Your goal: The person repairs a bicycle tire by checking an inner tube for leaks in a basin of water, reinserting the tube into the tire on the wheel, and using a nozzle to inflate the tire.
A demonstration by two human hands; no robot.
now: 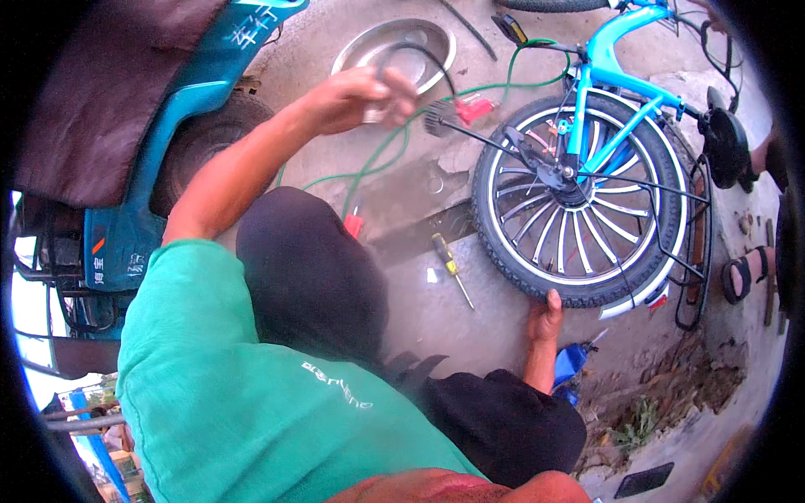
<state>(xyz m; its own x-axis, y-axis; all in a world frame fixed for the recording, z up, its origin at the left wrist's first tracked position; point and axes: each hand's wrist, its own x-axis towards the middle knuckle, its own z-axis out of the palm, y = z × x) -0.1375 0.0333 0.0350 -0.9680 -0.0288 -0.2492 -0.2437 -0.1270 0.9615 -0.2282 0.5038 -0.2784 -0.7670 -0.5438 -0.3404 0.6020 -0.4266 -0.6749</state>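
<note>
A blue bicycle lies on its side, its black-spoked wheel turned up toward me. My right hand grips the near edge of the black tyre, thumb on top and the other fingers hidden. My left hand is raised in front of a round metal basin. Motion smears its fingers, and whether anything is in them does not show. A dark curved strip arcs over the basin beside that hand. Between my knees and the wheel lies a yellow-handled screwdriver.
A green hose loops across the concrete, near a red-handled tool. A teal cargo vehicle stands at the left. At the right edge is another person's sandalled foot. A blue item lies beside my right wrist.
</note>
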